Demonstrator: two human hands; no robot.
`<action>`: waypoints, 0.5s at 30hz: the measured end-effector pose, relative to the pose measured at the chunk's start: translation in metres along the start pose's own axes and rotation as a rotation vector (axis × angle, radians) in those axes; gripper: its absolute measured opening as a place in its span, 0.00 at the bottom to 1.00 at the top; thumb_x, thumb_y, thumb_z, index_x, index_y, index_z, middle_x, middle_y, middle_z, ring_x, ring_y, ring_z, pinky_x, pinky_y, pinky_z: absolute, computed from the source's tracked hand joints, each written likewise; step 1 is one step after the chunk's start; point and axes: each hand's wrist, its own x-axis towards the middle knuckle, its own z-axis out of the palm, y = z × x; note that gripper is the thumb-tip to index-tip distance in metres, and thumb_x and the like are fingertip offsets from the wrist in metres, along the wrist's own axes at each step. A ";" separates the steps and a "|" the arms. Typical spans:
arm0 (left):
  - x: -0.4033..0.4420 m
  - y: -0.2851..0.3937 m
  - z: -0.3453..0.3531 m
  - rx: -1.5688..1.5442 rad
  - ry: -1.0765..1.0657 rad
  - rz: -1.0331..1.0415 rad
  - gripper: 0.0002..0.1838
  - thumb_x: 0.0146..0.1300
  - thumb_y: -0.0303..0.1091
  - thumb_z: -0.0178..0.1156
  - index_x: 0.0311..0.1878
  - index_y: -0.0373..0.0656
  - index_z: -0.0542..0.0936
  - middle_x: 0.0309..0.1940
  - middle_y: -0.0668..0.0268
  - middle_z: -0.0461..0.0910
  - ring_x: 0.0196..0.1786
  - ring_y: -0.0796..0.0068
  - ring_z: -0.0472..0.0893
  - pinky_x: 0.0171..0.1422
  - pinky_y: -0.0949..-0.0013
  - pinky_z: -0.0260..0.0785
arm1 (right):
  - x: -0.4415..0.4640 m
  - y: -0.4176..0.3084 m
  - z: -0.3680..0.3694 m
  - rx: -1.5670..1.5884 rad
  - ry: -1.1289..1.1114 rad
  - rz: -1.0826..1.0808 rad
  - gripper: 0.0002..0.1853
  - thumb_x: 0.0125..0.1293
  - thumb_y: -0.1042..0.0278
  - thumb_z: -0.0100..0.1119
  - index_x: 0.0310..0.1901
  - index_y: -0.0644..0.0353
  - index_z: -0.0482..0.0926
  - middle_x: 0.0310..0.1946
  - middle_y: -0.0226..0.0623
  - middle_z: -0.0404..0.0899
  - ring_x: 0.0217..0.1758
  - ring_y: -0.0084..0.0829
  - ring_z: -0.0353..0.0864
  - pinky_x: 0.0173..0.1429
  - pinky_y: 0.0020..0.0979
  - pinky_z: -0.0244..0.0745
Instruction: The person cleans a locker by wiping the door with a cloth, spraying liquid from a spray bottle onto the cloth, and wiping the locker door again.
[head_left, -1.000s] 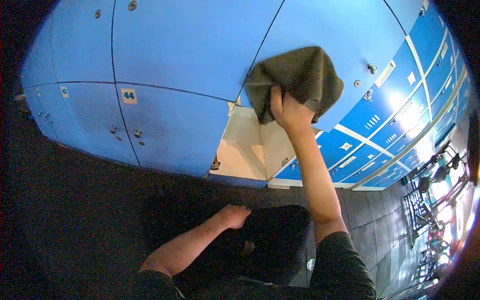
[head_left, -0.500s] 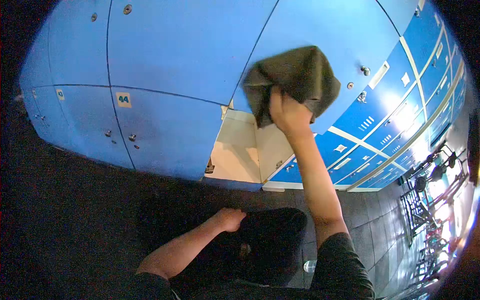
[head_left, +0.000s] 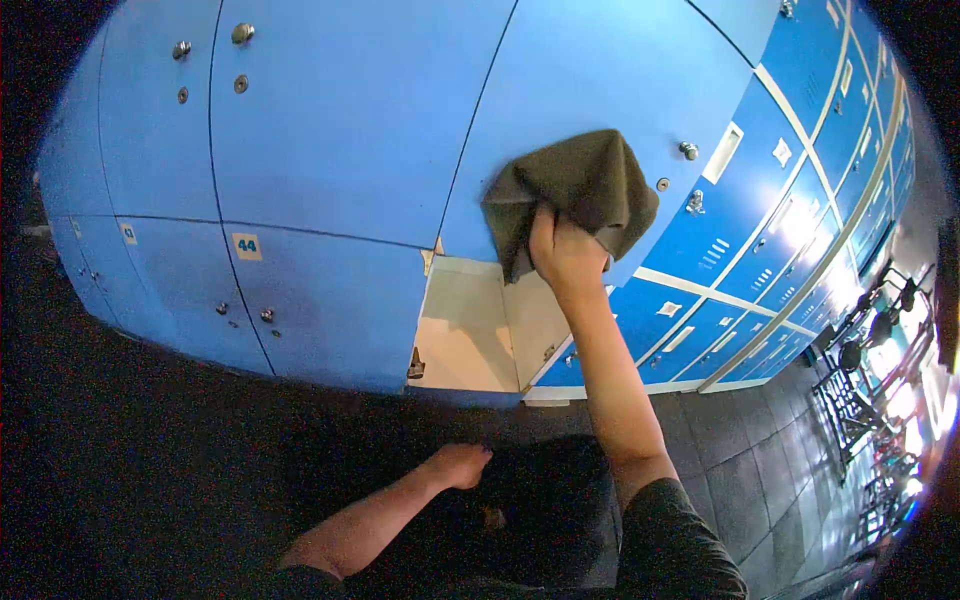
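A dark olive cloth (head_left: 590, 185) is gripped in my right hand (head_left: 572, 252), which presses it against a blue locker door (head_left: 600, 70). The cloth fans out above and around my fingers. Just below the cloth is an open compartment (head_left: 465, 340) with a pale interior, its door gone or swung aside. My left hand (head_left: 462, 466) is curled closed over my dark-clothed leg, with nothing visible in it.
More blue lockers stand to the left, one with a 44 label (head_left: 246, 247). A row of brighter blue lockers (head_left: 745, 235) runs off to the right. Metal knobs (head_left: 688, 151) stick out from the doors. Gym equipment (head_left: 860, 350) stands on the dark tiled floor at far right.
The view has tilted up, so the lockers sit lower in it. Across the door, the cloth in my right hand has shifted slightly right and down. My left hand stays on my leg.
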 end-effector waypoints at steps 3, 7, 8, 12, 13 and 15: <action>0.013 -0.005 0.013 0.028 -0.036 0.009 0.20 0.62 0.30 0.58 0.58 0.37 0.80 0.54 0.49 0.85 0.55 0.45 0.86 0.57 0.43 0.81 | 0.030 -0.012 0.009 -0.148 -0.164 0.015 0.22 0.72 0.59 0.53 0.57 0.71 0.80 0.57 0.67 0.78 0.67 0.60 0.74 0.76 0.57 0.61; 0.012 -0.001 0.010 -0.094 0.017 -0.032 0.19 0.62 0.30 0.59 0.56 0.38 0.80 0.53 0.49 0.85 0.55 0.45 0.87 0.56 0.44 0.81 | 0.037 -0.039 0.023 -0.030 0.206 -0.161 0.28 0.67 0.59 0.61 0.63 0.70 0.78 0.63 0.67 0.74 0.70 0.62 0.71 0.78 0.59 0.59; 0.014 -0.004 0.014 -0.037 0.041 -0.004 0.18 0.62 0.30 0.59 0.56 0.38 0.80 0.54 0.49 0.85 0.55 0.45 0.87 0.57 0.44 0.82 | 0.035 -0.044 0.016 0.069 0.325 -0.201 0.30 0.66 0.59 0.63 0.66 0.70 0.77 0.65 0.67 0.73 0.72 0.63 0.70 0.79 0.59 0.57; 0.002 0.008 -0.009 -0.039 -0.049 -0.025 0.18 0.61 0.28 0.60 0.55 0.36 0.81 0.53 0.49 0.84 0.57 0.46 0.85 0.57 0.44 0.81 | -0.004 -0.033 0.000 0.131 0.088 -0.153 0.41 0.63 0.58 0.65 0.74 0.73 0.67 0.72 0.65 0.67 0.78 0.66 0.62 0.84 0.57 0.49; 0.003 0.003 0.000 -0.003 0.028 0.018 0.17 0.62 0.27 0.60 0.54 0.36 0.81 0.52 0.49 0.84 0.57 0.46 0.85 0.57 0.45 0.81 | -0.013 -0.028 0.000 0.116 0.088 -0.123 0.43 0.62 0.57 0.66 0.75 0.74 0.65 0.72 0.65 0.68 0.77 0.67 0.63 0.84 0.58 0.50; 0.010 -0.006 0.027 0.071 0.179 0.111 0.16 0.62 0.25 0.60 0.54 0.36 0.81 0.51 0.49 0.84 0.56 0.47 0.85 0.57 0.46 0.81 | -0.029 -0.003 0.005 0.063 0.089 -0.116 0.43 0.62 0.57 0.66 0.74 0.74 0.65 0.71 0.64 0.69 0.76 0.66 0.65 0.83 0.57 0.52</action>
